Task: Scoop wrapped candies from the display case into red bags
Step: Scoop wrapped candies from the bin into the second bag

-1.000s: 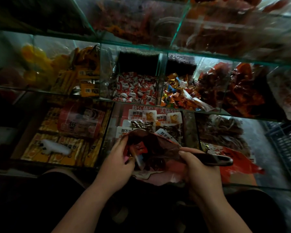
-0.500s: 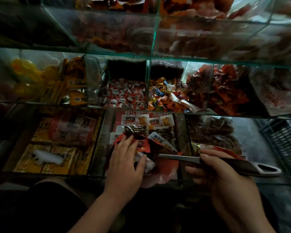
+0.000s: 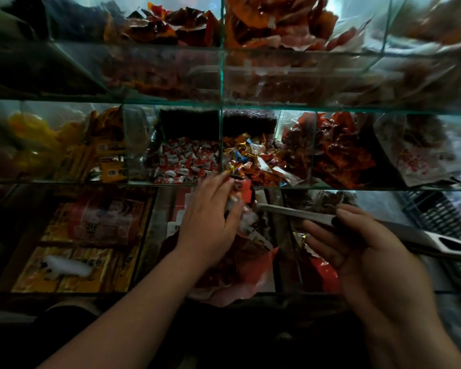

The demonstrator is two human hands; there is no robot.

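The left hand (image 3: pixel 210 225) is gripping the red bag (image 3: pixel 240 275) by its mouth while the right hand (image 3: pixel 362 251), just right of the bag, is pinching the scoop (image 3: pixel 293 213), its long axis pointing leftward at that mouth, with the wrapped candies (image 3: pixel 186 161) lying just beyond the bag.

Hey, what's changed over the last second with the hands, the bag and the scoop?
The right hand drew the scoop away from the red bag, off to the right. The left hand lifted the bag's rim up toward the mixed candies. Unchanged: both hands keep their grips, and the candies lie as before.
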